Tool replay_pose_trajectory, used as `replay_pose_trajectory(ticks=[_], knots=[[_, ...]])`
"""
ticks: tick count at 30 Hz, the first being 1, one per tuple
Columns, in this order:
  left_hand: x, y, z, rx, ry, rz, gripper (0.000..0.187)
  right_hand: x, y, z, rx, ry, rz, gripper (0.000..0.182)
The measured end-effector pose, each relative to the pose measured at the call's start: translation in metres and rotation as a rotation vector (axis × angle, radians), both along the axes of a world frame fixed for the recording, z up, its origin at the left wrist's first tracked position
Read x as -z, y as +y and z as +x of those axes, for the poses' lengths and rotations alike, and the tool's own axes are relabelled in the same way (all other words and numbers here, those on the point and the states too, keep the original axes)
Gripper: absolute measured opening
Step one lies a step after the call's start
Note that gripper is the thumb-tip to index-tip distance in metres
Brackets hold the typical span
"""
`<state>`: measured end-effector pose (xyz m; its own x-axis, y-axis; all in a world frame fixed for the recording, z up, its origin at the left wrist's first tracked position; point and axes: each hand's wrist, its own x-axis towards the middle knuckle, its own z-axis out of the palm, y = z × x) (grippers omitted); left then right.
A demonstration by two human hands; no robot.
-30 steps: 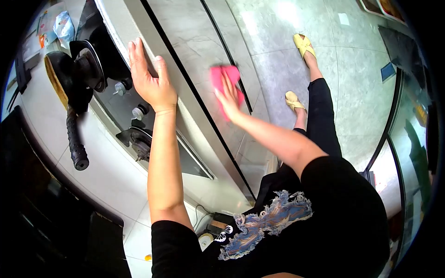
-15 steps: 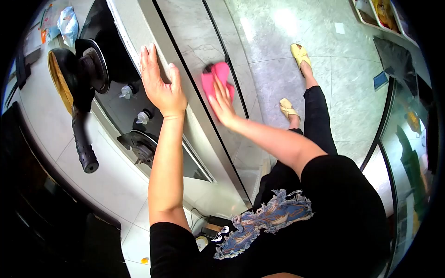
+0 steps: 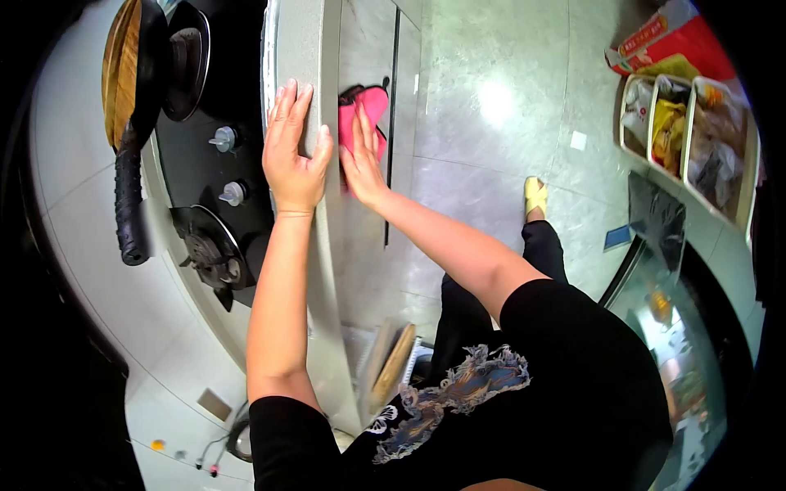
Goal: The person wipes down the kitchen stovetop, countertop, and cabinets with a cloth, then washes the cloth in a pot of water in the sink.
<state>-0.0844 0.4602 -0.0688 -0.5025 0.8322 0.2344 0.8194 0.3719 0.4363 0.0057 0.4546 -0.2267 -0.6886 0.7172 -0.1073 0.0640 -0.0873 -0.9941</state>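
Note:
My left hand (image 3: 296, 155) lies flat on the light countertop edge (image 3: 326, 49) beside the black gas stove (image 3: 250, 82), fingers stretched and nothing held. Under the spread fingers of my right hand (image 3: 364, 159), a pink cloth (image 3: 375, 102) with a dark edge is pressed against the grey marble-patterned cabinet front (image 3: 366, 49). A long black handle strip (image 3: 393, 131) runs down the front, just to the right of the cloth. Two clear-topped stove knobs (image 3: 223, 139) sit to the left of my left hand.
A black-handled pan (image 3: 131, 196) and a wooden lid (image 3: 120, 74) are at the upper left. Cutting boards (image 3: 393, 367) stand low by the cabinet. At the right are a white divided bin (image 3: 692, 176) with bags, a red bag (image 3: 675, 45) and a glass surface (image 3: 655, 307).
The view has shifted, bringing more of the bin and the cutting boards into sight. My right hand and the cloth now lie closer to the countertop edge; my left hand stays flat on it.

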Motion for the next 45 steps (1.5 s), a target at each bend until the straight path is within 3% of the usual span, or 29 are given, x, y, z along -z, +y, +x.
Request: replay_pose_trajectory(ticks=[7, 20, 22, 26, 28, 30, 31, 33, 36, 38, 40, 43, 45], knots=[[0.009, 0.028, 0.027, -0.052, -0.014, -0.006, 0.053, 0.012, 0.057, 0.007, -0.053, 0.036, 0.083, 0.102], [0.016, 0.017, 0.029, -0.051, 0.09, 0.03, 0.048, 0.047, 0.055, -0.018, 0.136, 0.202, 0.262, 0.11], [0.017, 0.012, 0.028, -0.015, 0.037, 0.023, 0.047, 0.048, 0.054, -0.022, 0.166, 0.254, 0.299, 0.104], [0.023, 0.004, 0.02, 0.073, 0.339, 0.014, 0.043, 0.05, 0.053, -0.025, 0.204, 0.319, 0.316, 0.103], [0.015, 0.001, 0.017, -0.001, 0.488, -0.269, 0.07, 0.054, 0.059, -0.03, 0.222, 0.334, 0.415, 0.099], [0.015, -0.029, 0.047, -0.086, 0.53, -0.234, 0.067, 0.054, 0.064, -0.032, 0.225, 0.358, 0.435, 0.099], [-0.002, -0.039, 0.102, -0.223, 0.401, -0.303, 0.065, 0.058, 0.064, -0.034, 0.214, 0.34, 0.447, 0.1], [0.011, -0.079, 0.132, -0.222, 0.542, -0.263, 0.063, 0.059, 0.066, -0.039, 0.2, 0.307, 0.463, 0.103], [-0.016, -0.147, 0.212, -0.367, 0.744, -0.664, 0.085, 0.064, 0.068, -0.037, 0.151, 0.237, 0.479, 0.104], [-0.026, -0.194, 0.242, -0.397, 0.706, -0.65, 0.087, 0.076, 0.081, -0.048, 0.187, 0.341, 0.586, 0.1], [-0.021, -0.24, 0.262, -0.54, 0.433, -0.481, 0.09, 0.093, 0.115, -0.072, 0.177, 0.408, 0.62, 0.087], [-0.003, -0.272, 0.269, -0.599, 0.381, -0.459, 0.086, 0.084, 0.186, -0.11, 0.132, 0.301, 0.591, 0.082], [0.002, -0.266, 0.269, -0.61, 0.407, -0.478, 0.084, 0.11, 0.267, -0.17, 0.15, 0.221, 0.648, 0.08]])
